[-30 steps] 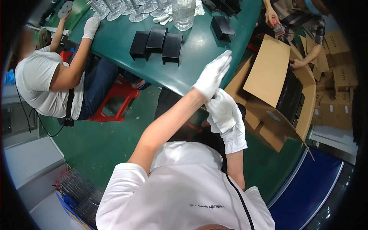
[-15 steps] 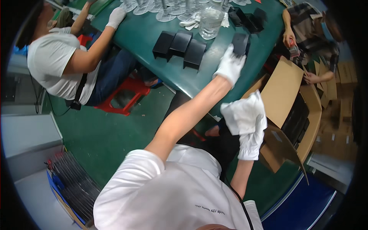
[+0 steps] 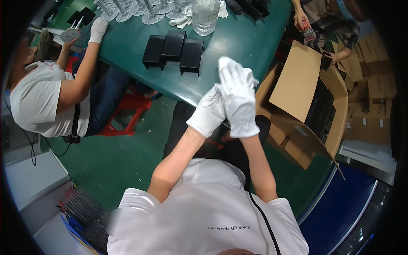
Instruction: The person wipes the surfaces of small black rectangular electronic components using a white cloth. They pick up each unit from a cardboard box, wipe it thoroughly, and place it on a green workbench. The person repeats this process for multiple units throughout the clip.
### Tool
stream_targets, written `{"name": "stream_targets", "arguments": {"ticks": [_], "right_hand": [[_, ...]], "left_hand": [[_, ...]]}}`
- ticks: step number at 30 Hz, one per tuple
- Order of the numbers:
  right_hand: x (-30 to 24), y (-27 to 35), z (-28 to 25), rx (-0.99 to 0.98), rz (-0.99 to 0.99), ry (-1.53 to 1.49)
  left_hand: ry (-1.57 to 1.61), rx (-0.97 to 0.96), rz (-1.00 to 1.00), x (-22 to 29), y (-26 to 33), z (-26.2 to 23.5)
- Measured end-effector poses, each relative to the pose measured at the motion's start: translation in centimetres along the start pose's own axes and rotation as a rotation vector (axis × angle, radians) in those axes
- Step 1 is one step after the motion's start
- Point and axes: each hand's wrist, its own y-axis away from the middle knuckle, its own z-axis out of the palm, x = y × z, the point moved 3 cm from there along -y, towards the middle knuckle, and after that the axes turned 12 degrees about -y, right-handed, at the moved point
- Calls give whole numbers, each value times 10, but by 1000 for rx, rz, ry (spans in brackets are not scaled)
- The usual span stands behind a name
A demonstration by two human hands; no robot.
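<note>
Item: my left grip, white-gloved, at the near edge of the table; the right one lies against it. Item: my right grip, white-gloved, fingers pointing up and away from me. Whether either is clasped on anything I cannot tell; the palms are hidden.

Item: black angular pieces, three, set close side by side on the table ahead and to the left of my grips: left, middle, right, the middle one farther back.

Item: clear jar, upright, behind these. Item: white gloves, lying beside the jar. Item: clear discs with stems, clustered beyond. Item: cardboard carton, flaps raised, to my right, black parts inside.
</note>
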Motion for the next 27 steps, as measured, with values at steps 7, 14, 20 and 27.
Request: {"name": "stream_targets", "arguments": {"ticks": [7, 14, 20, 27], "right_hand": [[-46, 76, -32, -281, 423, -785], [62, 145, -74, 518, 1128, -1215], [37, 68, -62, 338, 965, -1539], [10, 47, -62, 253, 806, -1512]], "left_hand": [[-351, 224, -50, 7, 13, -11], [-1564, 357, -7, 22, 49, 31], [-2180, -36, 486, -15, 59, 59], [-2337, 33, 687, -17, 68, 55]]}}
